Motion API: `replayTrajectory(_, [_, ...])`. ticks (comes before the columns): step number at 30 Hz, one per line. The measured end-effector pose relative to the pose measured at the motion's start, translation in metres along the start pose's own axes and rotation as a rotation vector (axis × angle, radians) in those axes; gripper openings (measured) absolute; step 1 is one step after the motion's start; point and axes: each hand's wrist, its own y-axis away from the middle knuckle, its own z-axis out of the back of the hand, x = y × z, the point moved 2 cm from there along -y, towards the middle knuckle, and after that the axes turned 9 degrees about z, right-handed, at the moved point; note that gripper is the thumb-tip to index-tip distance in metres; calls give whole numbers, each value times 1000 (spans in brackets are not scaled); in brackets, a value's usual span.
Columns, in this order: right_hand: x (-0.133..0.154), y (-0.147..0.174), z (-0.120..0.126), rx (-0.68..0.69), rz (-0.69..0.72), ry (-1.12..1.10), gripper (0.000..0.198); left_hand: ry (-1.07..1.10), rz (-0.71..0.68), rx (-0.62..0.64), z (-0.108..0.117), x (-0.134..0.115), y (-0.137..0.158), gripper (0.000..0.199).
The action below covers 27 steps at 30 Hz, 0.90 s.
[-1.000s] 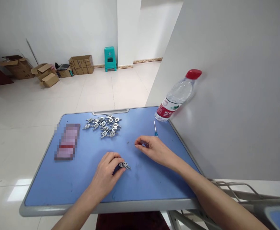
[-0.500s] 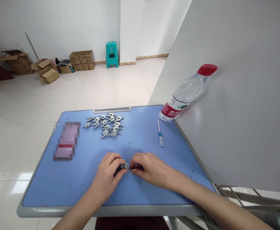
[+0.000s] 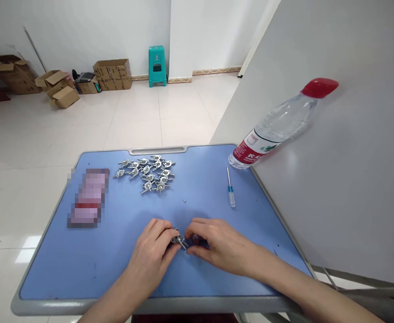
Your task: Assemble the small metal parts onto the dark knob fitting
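Our left hand [image 3: 153, 251] and right hand [image 3: 217, 244] pinch one clip [image 3: 179, 241] together at the desk's [image 3: 116, 269] six o'clock; the right seemingly holds a small part. We keep it steady.

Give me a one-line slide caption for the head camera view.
Both hands pinch one small metal part over a blue table.

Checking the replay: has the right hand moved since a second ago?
Yes. The right hand left the screwdriver and came nearer, meeting the left hand at the metal part.
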Motion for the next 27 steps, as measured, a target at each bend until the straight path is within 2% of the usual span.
replayTrajectory(10, [-3,1,-8,-43,47,23,11,10,16,14,0,0,0,11])
replayTrajectory(23, [1,0,-12,-31,13,59,13,-56,-8,-10,1,-1,0,10])
replayTrajectory(27, [1,1,-6,1,31,24,11,-74,-19,-16,1,-1,-1,11])
